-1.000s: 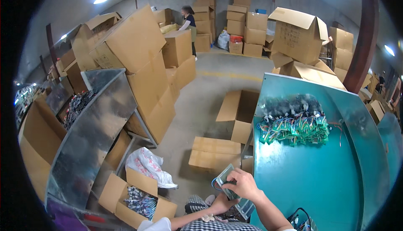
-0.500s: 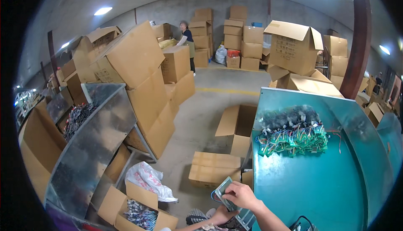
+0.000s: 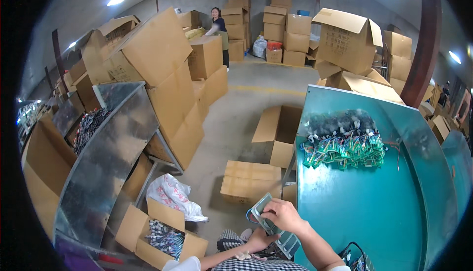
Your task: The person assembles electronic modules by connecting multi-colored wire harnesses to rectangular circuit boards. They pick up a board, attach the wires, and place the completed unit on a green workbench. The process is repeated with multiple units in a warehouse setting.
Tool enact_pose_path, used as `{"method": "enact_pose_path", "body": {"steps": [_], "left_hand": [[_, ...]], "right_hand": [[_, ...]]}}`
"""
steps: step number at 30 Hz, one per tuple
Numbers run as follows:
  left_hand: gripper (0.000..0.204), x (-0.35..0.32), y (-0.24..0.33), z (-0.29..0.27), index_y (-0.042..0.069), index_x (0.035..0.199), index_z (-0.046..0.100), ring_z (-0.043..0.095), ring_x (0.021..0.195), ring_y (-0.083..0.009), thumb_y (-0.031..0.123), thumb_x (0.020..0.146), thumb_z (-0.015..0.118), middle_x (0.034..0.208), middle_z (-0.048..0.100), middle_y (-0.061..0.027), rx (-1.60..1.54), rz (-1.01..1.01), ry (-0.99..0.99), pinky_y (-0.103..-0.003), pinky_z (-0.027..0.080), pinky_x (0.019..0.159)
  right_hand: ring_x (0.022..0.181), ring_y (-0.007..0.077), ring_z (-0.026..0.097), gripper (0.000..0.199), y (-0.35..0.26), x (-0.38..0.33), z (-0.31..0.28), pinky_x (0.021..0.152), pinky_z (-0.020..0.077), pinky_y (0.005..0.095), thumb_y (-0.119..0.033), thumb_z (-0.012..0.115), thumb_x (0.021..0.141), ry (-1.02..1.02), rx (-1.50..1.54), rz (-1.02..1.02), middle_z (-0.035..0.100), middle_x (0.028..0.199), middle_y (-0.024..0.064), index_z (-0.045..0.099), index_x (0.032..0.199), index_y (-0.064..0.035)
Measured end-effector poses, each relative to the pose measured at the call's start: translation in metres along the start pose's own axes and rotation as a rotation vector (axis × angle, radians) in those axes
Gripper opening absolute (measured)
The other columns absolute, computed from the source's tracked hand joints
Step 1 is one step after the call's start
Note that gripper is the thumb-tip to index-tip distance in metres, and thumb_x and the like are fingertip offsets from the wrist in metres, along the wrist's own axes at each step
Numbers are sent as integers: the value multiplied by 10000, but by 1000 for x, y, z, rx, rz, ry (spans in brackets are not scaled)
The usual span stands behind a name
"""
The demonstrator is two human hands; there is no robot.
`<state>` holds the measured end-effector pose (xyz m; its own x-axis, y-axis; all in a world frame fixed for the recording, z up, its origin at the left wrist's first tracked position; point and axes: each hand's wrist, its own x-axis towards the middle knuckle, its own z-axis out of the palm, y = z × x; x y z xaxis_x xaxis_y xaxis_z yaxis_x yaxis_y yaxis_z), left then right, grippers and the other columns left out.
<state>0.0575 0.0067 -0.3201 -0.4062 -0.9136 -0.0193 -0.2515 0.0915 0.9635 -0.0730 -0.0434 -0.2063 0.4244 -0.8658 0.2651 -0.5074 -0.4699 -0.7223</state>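
In front of my body I hold a long strip of grey-green rectangular boards (image 3: 288, 244), tilted, with blue and red wires at its far end. My left hand (image 3: 260, 240) is closed on its left side, around the middle. My right hand (image 3: 283, 215) reaches over it from the right, with thumb and fingers pinched near the far end; what lies between the fingertips is hidden. To the right stands a teal-topped workbench (image 3: 354, 212). A heap of small green circuit boards (image 3: 345, 150) with wires and black parts lies on it.
An open carton (image 3: 170, 258) of wired parts sits at lower left beside a white plastic bag (image 3: 175, 197). A closed carton (image 3: 251, 180) and an open carton (image 3: 286, 135) stand on the floor. A metal trough (image 3: 108, 167) runs along the left. Another person (image 3: 218, 30) stands among stacked cartons.
My view has tipped downward, so the scene sits higher and more of my forearms shows. Both hands keep their hold on the board strip. The distant person's head has turned.
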Motion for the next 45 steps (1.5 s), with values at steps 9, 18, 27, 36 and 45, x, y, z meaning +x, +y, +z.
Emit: {"method": "enact_pose_path", "body": {"steps": [9, 18, 27, 36, 45], "left_hand": [[431, -2, 3, -1, -9, 1047, 525, 582, 897, -310, 295, 760, 633, 951, 606, -186, 77, -51, -54, -374, 442, 758], [436, -3, 13, -4, 3, 1036, 540, 582, 896, -326, 325, 756, 626, 940, 612, -193, 118, -71, -43, -388, 442, 757], [410, -6, 9, 2, 2, 1017, 562, 582, 895, -339, 323, 765, 599, 928, 616, -200, 93, 39, 52, -398, 448, 758], [444, -8, 2, 6, 10, 1019, 555, 574, 899, -343, 365, 757, 602, 932, 610, -199, 89, -37, -31, -406, 435, 772], [399, 4, 38, -12, -15, 974, 567, 607, 751, -280, 285, 727, 661, 829, 629, -144, -73, -163, 25, -370, 469, 707]], "right_hand": [[629, 301, 562, 217, -13, -4, 1, 537, 444, 373, -155, 726, 651, 46, -96, 1, 544, 728, 105, 551, 712, -43], [639, 310, 572, 241, -7, -3, 5, 551, 457, 388, -243, 678, 706, 91, -26, 8, 546, 727, 111, 552, 682, -39], [615, 317, 560, 312, -35, 8, 10, 540, 446, 382, -306, 704, 666, 213, -127, 213, 551, 675, 136, 568, 656, -24], [636, 323, 571, 183, -20, 3, 10, 571, 454, 386, -166, 667, 709, 237, -8, 183, 566, 704, 138, 576, 688, -9], [583, 152, 522, 97, 33, -35, -8, 534, 420, 286, -71, 562, 753, 457, 215, 300, 539, 650, 67, 546, 684, -5]]}}
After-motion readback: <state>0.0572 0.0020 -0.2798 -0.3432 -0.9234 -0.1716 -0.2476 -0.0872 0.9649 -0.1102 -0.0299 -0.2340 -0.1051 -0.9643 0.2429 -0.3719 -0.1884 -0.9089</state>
